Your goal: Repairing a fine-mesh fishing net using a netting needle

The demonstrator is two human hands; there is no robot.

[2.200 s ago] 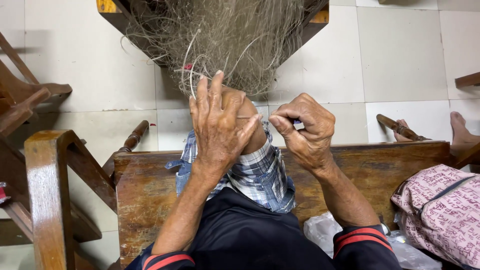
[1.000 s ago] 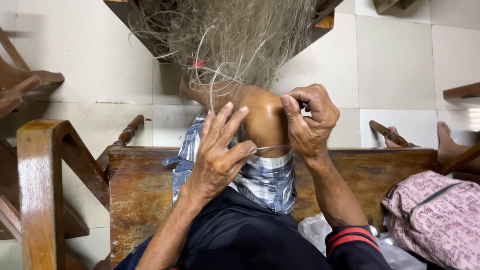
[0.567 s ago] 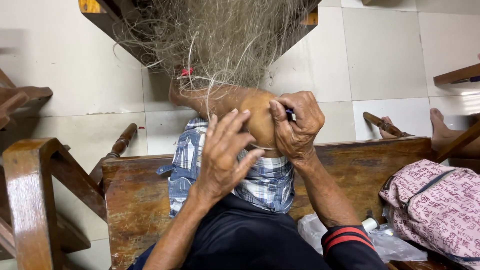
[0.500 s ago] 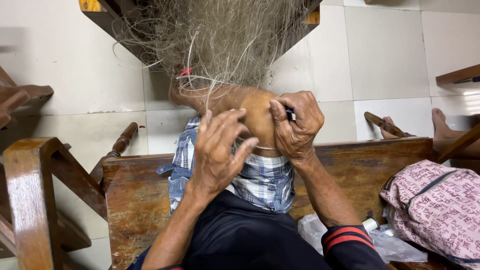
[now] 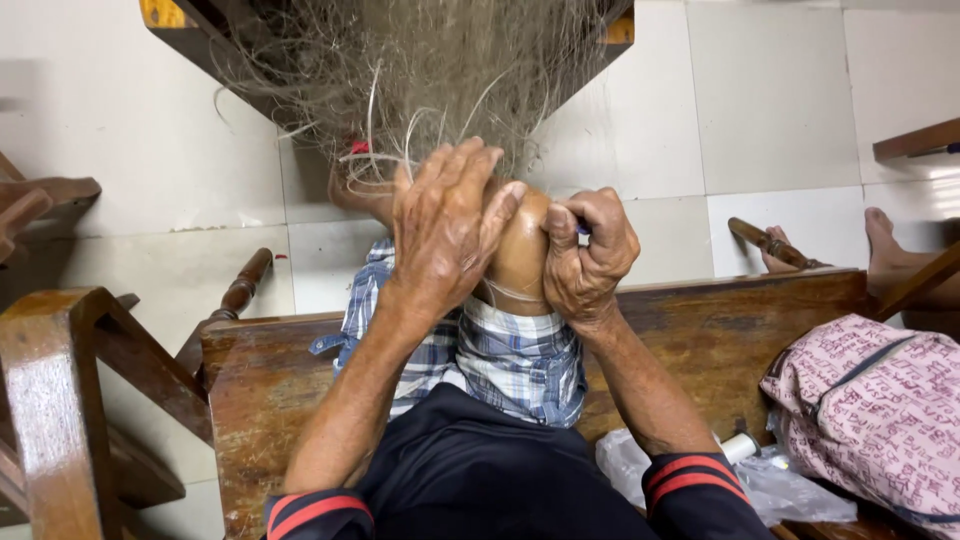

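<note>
Pale square floor tiles (image 5: 780,110) fill most of the room beneath, smooth and faintly glossy. Across them runs a long wooden table (image 5: 700,330), dark brown, worn and blotchy along its top edge, where the person sits. From above hangs a fishing net (image 5: 430,70), a big tangled mass of fine, grey-beige filament, wispy at the edges, with a few thicker pale strands looping down to the hands. It drapes onto the person's raised bare knee (image 5: 520,250), between the two hands. On the table at the right lies a soft pink patterned bag (image 5: 880,410), and beside it a crumpled clear plastic bag (image 5: 790,485). A blue-and-white checked cloth (image 5: 500,360) wraps the thigh below the knee. The left hand (image 5: 445,225) lies over the knee with fingers spread flat, touching the net's lowest strands. The right hand (image 5: 585,255) is curled into a tight grip, pinching a small dark tool (image 5: 581,229) whose tip barely shows, and a thin line runs under the knee.
</note>
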